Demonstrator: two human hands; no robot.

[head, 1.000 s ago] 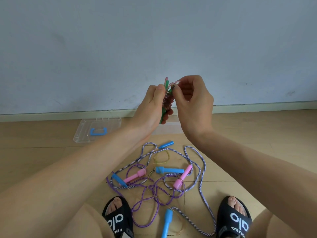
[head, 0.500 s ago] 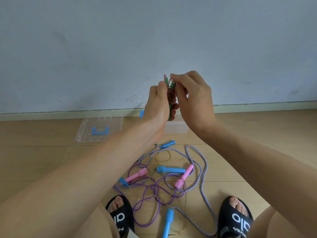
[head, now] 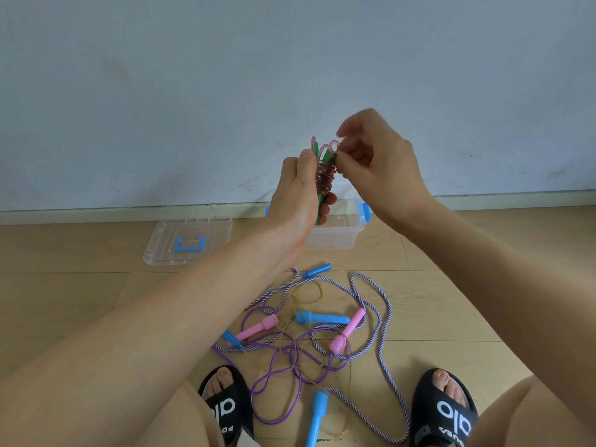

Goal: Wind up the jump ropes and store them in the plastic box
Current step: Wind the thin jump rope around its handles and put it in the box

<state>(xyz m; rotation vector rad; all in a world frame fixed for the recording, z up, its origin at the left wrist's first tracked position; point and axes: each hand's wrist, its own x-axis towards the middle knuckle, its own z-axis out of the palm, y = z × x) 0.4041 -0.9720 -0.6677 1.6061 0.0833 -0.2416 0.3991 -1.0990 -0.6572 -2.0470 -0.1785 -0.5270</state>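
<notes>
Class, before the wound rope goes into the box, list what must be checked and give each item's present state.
1. Left hand grips the wound bundle: ok.
2. Loose end tucked in by right hand: not ok, a loop sticks out.
3. Plastic box open: ok; lid lies beside it.
4. Space inside the box: cannot tell.
5. Other ropes wound: not ok, tangled on the floor.

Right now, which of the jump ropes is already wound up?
The pink rope with green handles, coiled around its handles and held in both hands above the floor. The purple and striped ropes lie loose and tangled.
</notes>
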